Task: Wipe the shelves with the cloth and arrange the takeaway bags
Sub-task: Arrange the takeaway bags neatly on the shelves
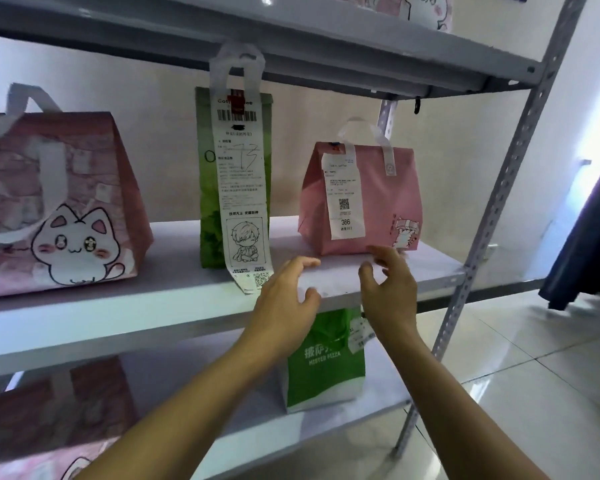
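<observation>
Three takeaway bags stand on the middle shelf point(174, 303): a large pink cat bag point(59, 209) at the left, a tall green bag point(234, 174) with a long receipt in the centre, and a small pink bag point(361, 199) with a receipt at the right. My left hand point(284, 296) and my right hand point(388, 289) hover with relaxed fingers over the shelf's front edge, just in front of the small pink bag. Neither hand holds anything. No cloth is in view.
A green and white pizza bag point(326, 368) stands on the lower shelf point(257, 420), with another pink cat bag point(63, 417) at its left. A further bag point(423, 8) sits on the top shelf. The perforated metal upright point(499, 188) rises at the right, beside tiled floor.
</observation>
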A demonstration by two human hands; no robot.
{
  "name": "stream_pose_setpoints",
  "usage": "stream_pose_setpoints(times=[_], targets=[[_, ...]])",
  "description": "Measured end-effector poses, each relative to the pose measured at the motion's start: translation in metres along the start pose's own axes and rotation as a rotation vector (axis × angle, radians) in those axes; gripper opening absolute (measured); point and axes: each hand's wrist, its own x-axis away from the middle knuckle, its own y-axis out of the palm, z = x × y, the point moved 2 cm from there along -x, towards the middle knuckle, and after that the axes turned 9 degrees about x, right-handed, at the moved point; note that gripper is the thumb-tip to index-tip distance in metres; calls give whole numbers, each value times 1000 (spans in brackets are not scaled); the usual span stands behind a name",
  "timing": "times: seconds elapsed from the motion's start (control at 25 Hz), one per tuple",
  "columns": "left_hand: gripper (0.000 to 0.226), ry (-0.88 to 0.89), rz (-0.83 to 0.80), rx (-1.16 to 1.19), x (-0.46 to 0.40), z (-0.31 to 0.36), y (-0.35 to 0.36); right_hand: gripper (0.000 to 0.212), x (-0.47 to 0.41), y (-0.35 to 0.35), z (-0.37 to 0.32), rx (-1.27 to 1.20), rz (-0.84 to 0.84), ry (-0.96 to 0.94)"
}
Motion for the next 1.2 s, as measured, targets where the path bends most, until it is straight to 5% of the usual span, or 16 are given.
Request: stream_pose_setpoints(times=[0.4, 0.68, 0.92, 1.2], targets=[[33, -33, 41, 86, 112, -64, -76, 19, 144, 55, -36, -37, -145, -19], [32, -168, 164, 36, 182, -135, -130, 26, 231, 131, -44, -62, -408, -41], [38, -324, 403, -55, 249, -198, -185, 25, 284, 194, -53, -54, -597, 19], [51, -479, 798, -174, 320, -256, -229, 48, 328, 241, -62, -86, -872, 111]])
